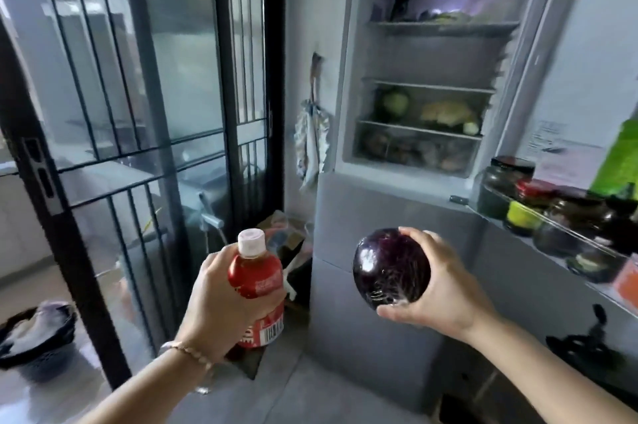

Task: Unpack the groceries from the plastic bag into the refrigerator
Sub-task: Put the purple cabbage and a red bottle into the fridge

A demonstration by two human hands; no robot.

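Bottle (256,268) label partly behind left grip (221,302) (cabbage (390,268) in right grip (445,289))

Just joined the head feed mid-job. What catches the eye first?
Both hands are full in the centre foreground: the left hand grips a red bottle with a white cap, and the right hand holds a shiny purple cabbage. Behind them the refrigerator stands open, with jars lining its door shelf at right.

No legible text, red bottle label (262,282) blurred white print, barcode (272,332) beneath, fridge door sticker (549,140) unreadable
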